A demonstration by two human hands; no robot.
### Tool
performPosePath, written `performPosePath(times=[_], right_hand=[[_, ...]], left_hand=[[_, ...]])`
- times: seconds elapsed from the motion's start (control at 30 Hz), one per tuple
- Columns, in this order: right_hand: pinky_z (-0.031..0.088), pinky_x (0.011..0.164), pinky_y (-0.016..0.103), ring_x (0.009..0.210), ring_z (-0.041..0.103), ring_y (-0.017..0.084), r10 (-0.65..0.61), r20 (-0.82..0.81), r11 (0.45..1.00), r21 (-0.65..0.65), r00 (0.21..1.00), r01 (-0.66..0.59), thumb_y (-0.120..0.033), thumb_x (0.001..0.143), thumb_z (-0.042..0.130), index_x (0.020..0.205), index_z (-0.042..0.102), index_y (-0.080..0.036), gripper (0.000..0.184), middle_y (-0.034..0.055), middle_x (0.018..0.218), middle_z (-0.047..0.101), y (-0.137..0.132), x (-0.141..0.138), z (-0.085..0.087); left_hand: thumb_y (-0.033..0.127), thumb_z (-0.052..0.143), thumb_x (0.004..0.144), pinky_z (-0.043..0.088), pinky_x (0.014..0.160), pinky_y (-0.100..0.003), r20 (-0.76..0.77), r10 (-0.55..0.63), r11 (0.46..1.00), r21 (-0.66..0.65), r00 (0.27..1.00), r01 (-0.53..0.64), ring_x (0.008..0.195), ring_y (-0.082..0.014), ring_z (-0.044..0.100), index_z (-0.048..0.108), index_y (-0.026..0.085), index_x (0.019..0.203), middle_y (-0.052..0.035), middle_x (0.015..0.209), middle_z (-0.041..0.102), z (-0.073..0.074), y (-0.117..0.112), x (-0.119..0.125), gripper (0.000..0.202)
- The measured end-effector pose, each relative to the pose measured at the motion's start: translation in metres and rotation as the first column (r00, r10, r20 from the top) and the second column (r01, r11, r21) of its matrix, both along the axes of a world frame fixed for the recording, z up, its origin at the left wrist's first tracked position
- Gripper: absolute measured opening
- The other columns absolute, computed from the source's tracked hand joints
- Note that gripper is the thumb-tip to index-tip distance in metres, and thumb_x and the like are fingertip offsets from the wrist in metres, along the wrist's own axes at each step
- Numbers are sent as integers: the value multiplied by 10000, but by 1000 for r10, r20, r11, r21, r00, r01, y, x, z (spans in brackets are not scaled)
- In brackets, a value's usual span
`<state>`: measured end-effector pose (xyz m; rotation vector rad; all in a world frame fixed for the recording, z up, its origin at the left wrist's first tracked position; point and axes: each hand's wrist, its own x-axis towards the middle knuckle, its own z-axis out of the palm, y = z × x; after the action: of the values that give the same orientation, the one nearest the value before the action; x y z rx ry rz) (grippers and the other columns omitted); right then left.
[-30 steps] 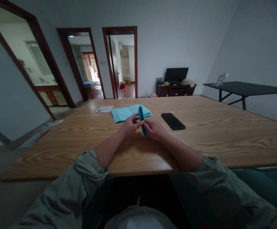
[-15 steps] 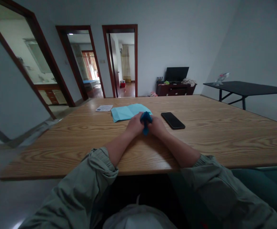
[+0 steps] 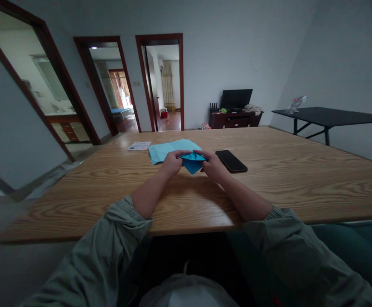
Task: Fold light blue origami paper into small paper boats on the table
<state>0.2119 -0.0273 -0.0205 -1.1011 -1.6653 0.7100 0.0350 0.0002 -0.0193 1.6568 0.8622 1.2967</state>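
Note:
A piece of folded blue paper point(image 3: 193, 165) is stretched between my two hands, a little above the table. My left hand point(image 3: 172, 163) grips its left corner, and my right hand point(image 3: 213, 165) grips its right corner. The paper's lower edge comes to a point facing me, and its upper part looks slightly opened between the fingers. Just behind my hands lies a light blue sheet of paper point(image 3: 167, 148), flat on the wood with fold lines in it. To the right of my right hand rests a black phone point(image 3: 231, 161).
The wooden table point(image 3: 285, 179) spreads wide on both sides. A small white printed card point(image 3: 139, 146) lies left of the light blue sheet. Farther off stand a black folding table point(image 3: 329, 116) on the right and a cabinet point(image 3: 237, 120) bearing a television point(image 3: 236, 99).
My hands have moved apart, drawing the folded blue paper out sideways. Before, it was bunched narrow between them; now it shows a wide, pointed shape.

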Motion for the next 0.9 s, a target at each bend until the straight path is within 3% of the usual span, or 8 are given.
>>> performPosePath(times=[0.1,0.23,0.37,0.47,0.57,0.67,0.77,0.9], right_hand=[[454,462,200,499,499,86,-6,-14,1000,19,1000,6,-81,641,442,1276,532,-213,655,29,804,647,-1,-1,1],[464,495,223,496,502,95,-38,7,998,57,999,37,-88,635,442,1266,538,-208,650,19,784,659,0,2,-2],[500,675,286,681,602,153,-98,78,981,173,992,83,-79,644,435,1165,638,-197,572,32,878,694,5,7,-5],[483,798,315,866,627,194,-108,111,973,215,988,83,-57,636,431,1151,654,-208,581,31,977,702,6,9,-5],[473,837,324,922,628,205,-103,121,976,205,987,77,-41,628,443,1159,648,-216,595,26,1025,700,5,9,-4],[473,849,331,933,631,203,-59,136,982,187,989,33,-29,642,449,1161,646,-221,587,28,1052,693,2,8,-3],[463,880,354,990,616,216,-13,143,984,179,990,-13,-23,656,477,1157,647,-228,568,39,1109,671,2,8,-5],[451,904,380,1034,598,231,2,153,982,188,988,-31,-36,674,528,1150,649,-237,531,42,1136,658,1,8,-7]], left_hand=[[56,440,598,528,677,-294,3,21,1000,-2,1000,-21,780,-166,610,689,136,1024,-55,950,684,0,1,-1,500],[68,490,613,528,715,-307,64,-5,998,-69,998,9,772,-154,605,678,141,1050,-50,951,680,2,-2,0,482],[93,591,617,516,788,-346,150,-140,961,-218,979,171,818,-161,609,638,149,1110,-54,974,658,8,-12,0,498],[101,624,611,523,783,-384,170,-278,896,-308,945,319,829,-174,615,592,187,1167,-60,1010,628,15,-22,-3,564],[194,622,667,536,738,-419,214,-381,825,-360,899,435,851,-204,621,558,218,1192,-79,1075,593,20,-27,-6,529],[306,630,738,540,705,-386,238,-315,857,-344,919,383,809,-186,624,498,239,1249,-71,1003,603,19,-27,-5,532],[255,716,700,524,687,-300,213,-190,917,-310,958,250,719,-128,607,399,277,1330,-29,890,613,16,-23,-3,705],[250,775,652,525,674,-299,138,-125,911,-377,982,169,759,-145,616,366,283,1339,-58,973,614,14,-22,-2,799]])
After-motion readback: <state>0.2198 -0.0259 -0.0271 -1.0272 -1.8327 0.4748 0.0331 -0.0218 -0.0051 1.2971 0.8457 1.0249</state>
